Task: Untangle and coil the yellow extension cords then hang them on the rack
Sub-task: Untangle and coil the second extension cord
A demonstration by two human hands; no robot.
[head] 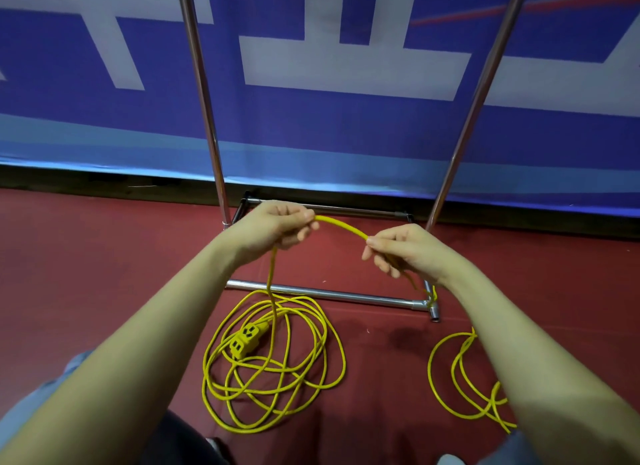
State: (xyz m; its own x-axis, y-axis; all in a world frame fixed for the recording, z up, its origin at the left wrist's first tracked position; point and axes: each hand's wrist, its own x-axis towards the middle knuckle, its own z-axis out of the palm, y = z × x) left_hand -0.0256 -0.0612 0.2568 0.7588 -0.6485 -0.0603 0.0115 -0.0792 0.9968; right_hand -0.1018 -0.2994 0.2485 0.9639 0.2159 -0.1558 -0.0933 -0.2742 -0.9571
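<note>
A thin yellow rubber extension cord (341,224) arcs between the left hand (281,224) and right hand (401,248), both pinching it; its loose heap with the socket block (246,338) lies on the red floor by the chrome tube rack (325,294). Coiling looks just begun, probably; next, gather even loops.

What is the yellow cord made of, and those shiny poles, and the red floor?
The cord looks like bendy rubber or plastic: it arches between both hands and lies in loose loops. Its socket block looks like moulded plastic, matt yellow. The poles look like polished metal, with bright streaks of reflection. The floor looks like smooth matt vinyl or rubber, though that is uncertain.
</note>
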